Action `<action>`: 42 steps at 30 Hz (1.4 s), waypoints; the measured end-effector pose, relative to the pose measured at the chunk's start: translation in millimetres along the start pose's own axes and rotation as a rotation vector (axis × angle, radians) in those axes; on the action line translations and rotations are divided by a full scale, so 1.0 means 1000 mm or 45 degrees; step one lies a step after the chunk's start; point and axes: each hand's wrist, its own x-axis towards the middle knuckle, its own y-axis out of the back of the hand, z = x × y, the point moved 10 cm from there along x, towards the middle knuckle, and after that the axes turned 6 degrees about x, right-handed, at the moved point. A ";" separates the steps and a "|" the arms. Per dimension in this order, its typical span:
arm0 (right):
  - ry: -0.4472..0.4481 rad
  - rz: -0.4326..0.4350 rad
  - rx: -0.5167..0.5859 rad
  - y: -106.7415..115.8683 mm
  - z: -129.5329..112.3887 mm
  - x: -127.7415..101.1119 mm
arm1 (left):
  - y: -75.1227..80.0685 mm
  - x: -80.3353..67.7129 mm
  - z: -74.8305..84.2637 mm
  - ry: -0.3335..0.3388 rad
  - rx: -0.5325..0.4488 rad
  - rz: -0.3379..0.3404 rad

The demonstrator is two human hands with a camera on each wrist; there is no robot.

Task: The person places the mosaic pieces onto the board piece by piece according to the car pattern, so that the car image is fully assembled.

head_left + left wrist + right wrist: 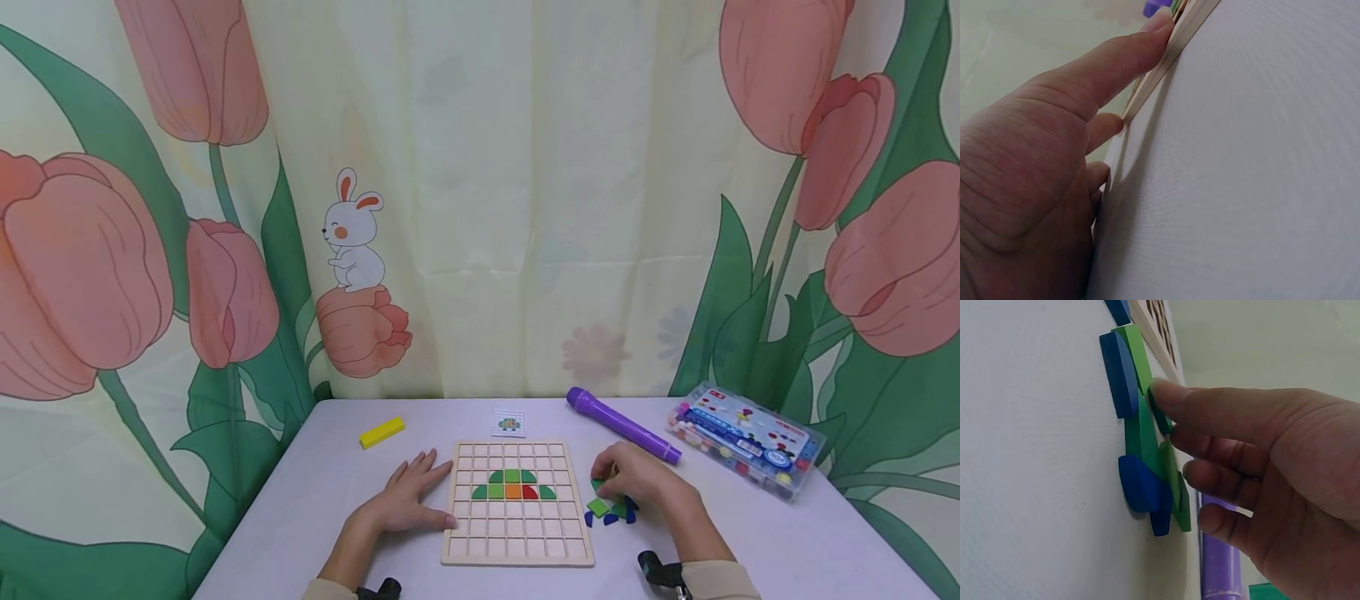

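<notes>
Nearest the viewer, the left hand point(408, 498) lay flat on the smooth pale bench point(300, 500), fingers straight and spread, its fingertips touching the left edge of the wooden grid board point(517, 548). The right hand point(637, 479) rested over a small heap of flat green and blue tiles point(609, 510) just right of the board; its forefinger point(1172, 400) pressed a dark green tile, the other fingers loosely curled, and whether that grip pinched the tile could not be told. The board held a dome of green, orange and red tiles point(513, 485) in its middle rows. Farther back lay a small pattern card point(509, 423), a yellow block point(382, 432), a smooth purple cylinder point(622, 425) and a clear plastic box of beads point(742, 437). A tulip-printed curtain point(480, 192) hung behind.
</notes>
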 end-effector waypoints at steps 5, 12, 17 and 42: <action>-0.017 -0.009 0.041 -0.001 0.000 -0.002 | 0.001 0.000 0.001 0.002 0.000 -0.004; -0.007 -0.005 0.057 -0.004 -0.001 0.000 | 0.000 0.000 0.001 0.016 0.002 -0.013; 0.047 -0.014 0.025 -0.005 -0.004 0.002 | 0.000 0.000 0.001 0.017 -0.007 -0.012; 0.195 0.172 0.253 0.000 -0.043 0.005 | -0.003 0.002 -0.002 0.019 -0.008 -0.016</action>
